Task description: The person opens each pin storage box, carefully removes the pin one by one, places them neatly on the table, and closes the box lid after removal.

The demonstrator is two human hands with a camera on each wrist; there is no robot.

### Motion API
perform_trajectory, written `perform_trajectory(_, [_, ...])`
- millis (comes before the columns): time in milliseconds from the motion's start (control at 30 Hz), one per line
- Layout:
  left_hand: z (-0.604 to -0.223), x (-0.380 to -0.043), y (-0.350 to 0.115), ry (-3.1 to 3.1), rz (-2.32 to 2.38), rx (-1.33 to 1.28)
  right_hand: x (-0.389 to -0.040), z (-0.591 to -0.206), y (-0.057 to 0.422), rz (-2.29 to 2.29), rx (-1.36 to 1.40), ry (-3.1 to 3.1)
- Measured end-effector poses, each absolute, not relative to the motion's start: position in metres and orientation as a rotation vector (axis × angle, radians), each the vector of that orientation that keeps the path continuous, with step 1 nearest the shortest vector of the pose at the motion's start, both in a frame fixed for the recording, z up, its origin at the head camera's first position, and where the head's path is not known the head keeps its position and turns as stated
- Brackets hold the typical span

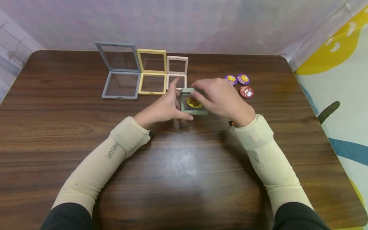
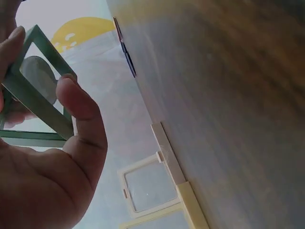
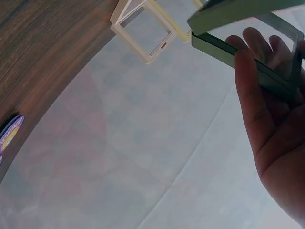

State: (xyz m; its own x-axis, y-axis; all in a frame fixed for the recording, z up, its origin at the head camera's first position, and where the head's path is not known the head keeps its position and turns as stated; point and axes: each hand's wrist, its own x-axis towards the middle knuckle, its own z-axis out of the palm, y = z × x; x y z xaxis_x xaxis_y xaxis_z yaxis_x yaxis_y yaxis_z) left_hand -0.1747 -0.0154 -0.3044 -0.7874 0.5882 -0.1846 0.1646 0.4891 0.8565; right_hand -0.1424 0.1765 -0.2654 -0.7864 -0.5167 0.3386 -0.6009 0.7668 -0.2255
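Observation:
Above the table, a green hinged display frame point(image 1: 198, 112) with clear panes is held between both hands. A round yellow badge point(image 1: 194, 102) shows within the frame; in the left wrist view its grey disc-shaped back point(image 2: 38, 78) is seen through the pane. My left hand point(image 1: 164, 108) grips the frame from the left, thumb low and fingers behind. My right hand point(image 1: 222, 97) holds the frame's right and upper side, its thumb along a green bar. The right wrist view shows a gap between the frame's two halves point(image 3: 248, 14).
Three opened display frames stand in a row at the back: blue-grey point(image 1: 119, 97), yellow point(image 1: 152, 93) and pale pink point(image 1: 177, 58). To the right lie two purple badges point(image 1: 243, 79) and a red badge point(image 1: 246, 92). A patterned curtain point(image 1: 201, 25) hangs behind the wooden table point(image 1: 57, 143).

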Motion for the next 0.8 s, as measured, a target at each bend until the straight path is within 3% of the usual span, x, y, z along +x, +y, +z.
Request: perform_trajectory(800, [-0.3047, -0.173, -0.0167, 1.511, 1.586, 0.489, -0.1446, -0.2629, 0.1784, 0.485, 0.702, -2.603])
